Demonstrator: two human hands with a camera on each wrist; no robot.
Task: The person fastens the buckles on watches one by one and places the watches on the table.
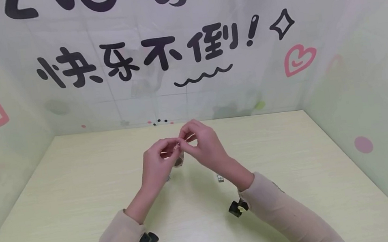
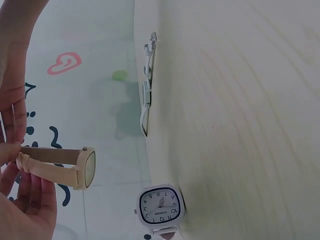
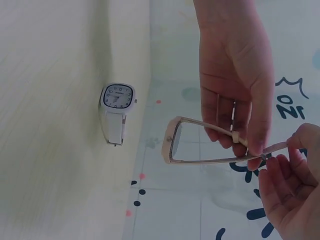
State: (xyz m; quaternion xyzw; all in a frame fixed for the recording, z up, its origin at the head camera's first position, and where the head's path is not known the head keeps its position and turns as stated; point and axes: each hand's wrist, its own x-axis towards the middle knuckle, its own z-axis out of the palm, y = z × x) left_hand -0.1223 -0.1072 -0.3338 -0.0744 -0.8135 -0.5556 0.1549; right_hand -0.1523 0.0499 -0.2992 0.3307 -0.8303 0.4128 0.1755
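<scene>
Both hands meet above the table, holding a wristwatch with a beige strap. The strap is looped, and its case hangs at the lower end of the loop. Thumb and fingers of my left hand pinch the strap near its small keeper loop and metal buckle. The strap's tip is pinched by my right hand. Below on the table, a white square watch with black numerals lies close to the left hand; in the head view that hand partly hides it.
A thin white-and-silver strap-like piece lies on the table, below the right wrist in the head view. The pale wooden table is bounded by a printed back wall and side walls. Small black cameras sit at both sleeves.
</scene>
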